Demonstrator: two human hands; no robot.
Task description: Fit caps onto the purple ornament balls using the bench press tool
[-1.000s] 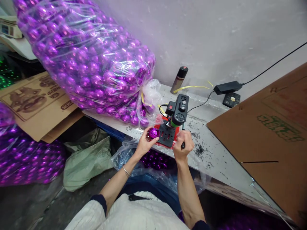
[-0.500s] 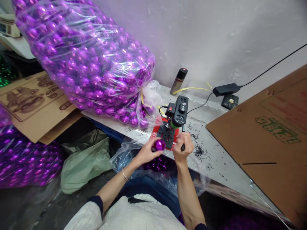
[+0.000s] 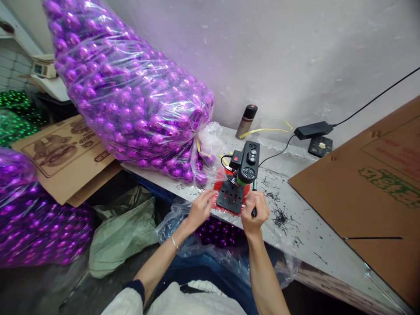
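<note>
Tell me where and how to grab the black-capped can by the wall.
Grip the can around its body, below the black cap, probably coming from the left: its tall, narrow shape suits a wrap, while a yellow strap lies to its right.

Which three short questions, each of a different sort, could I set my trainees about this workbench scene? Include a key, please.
1. Multiple choice: What is the person's right hand gripping?
a) a strip of yellow ribbon
b) the black handle beside the small machine
c) the flap of the cardboard box

2. True or false: The black-capped can stands farther from the person than the small machine, close to the wall.

3. Fill in the missing word: The shiny balls in the large tied bag are coloured ____.

Key: 1. b; 2. true; 3. purple.
</note>
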